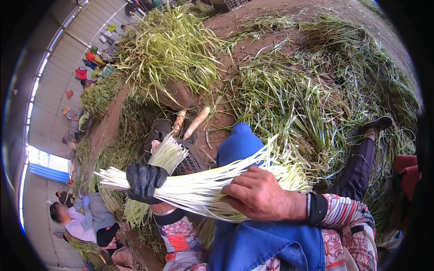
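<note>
Across my lap lies a long bundle of blanched chives (199, 184), white at the stalk ends and pale yellow-green toward the leaves. My left hand (147, 181), in a black glove, is closed around it near the white ends, which stick out to the left. My bare right hand (262, 193) has its fingers curled in on the stalks, nearer the leafy end; its fingertips are partly hidden. Just beyond my left hand, a second bunch of chives (166, 152) rests by a dark plastic crate (189, 165). A blue apron (271, 246) covers my lap.
Two tapered brown pieces (197, 122), perhaps roots or pegs, stand beyond the crate. A tall heap of yellow-green leaves (167, 49) rises at the far left. Loose green leaves (298, 99) litter the ground rightward. A dark-trousered leg (359, 165) extends at right; another person (86, 221) sits at left.
</note>
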`<state>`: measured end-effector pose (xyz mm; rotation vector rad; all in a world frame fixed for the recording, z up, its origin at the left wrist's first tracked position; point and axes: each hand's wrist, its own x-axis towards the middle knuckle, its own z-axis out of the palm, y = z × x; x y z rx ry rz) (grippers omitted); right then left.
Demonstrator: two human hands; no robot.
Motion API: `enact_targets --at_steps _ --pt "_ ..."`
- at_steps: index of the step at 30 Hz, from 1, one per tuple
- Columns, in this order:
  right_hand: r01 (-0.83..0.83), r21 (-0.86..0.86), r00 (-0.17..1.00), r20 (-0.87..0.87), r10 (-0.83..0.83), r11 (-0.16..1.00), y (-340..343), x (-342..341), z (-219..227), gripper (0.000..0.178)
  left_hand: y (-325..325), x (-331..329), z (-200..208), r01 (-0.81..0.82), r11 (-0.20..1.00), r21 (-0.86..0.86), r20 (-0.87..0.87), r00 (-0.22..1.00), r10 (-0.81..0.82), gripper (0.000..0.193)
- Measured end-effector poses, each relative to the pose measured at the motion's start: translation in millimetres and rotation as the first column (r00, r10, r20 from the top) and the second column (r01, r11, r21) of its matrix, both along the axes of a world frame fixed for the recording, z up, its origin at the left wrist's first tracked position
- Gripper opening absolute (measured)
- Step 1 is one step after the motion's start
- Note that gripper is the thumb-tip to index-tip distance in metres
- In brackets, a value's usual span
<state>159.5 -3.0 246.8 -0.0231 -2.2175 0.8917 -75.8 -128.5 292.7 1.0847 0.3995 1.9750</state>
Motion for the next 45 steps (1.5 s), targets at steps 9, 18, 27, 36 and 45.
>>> enact_targets --at_steps 9,18,27,36,45 --pt "0.146 -0.078 0.988 0.071 -0.14 0.986 8 -12 3 0.017 3 2 1 0.063 0.996 0.058 0.037 0.997 -0.065 0.027" --pt "0.055 0.086 0.998 0.005 -0.056 0.995 4 -7 2 0.016 0 -4 -1 0.1 0.993 0.067 -0.018 0.995 -0.099 0.028" --pt "0.062 -0.351 0.992 0.123 -0.019 0.934 -7 -4 -9 0.015 0 -1 -1 0.127 0.99 0.067 -0.048 0.991 -0.124 0.028" --pt "0.119 -0.213 0.962 0.266 -0.06 0.97 -7 6 -4 0.026 0 -1 3 0.211 0.975 0.072 -0.096 0.974 -0.204 0.027" --pt "0.102 -0.312 0.97 0.24 -0.025 0.945 -13 15 -11 0.025 -5 4 -3 0.175 0.981 0.082 -0.133 0.978 -0.164 0.027"
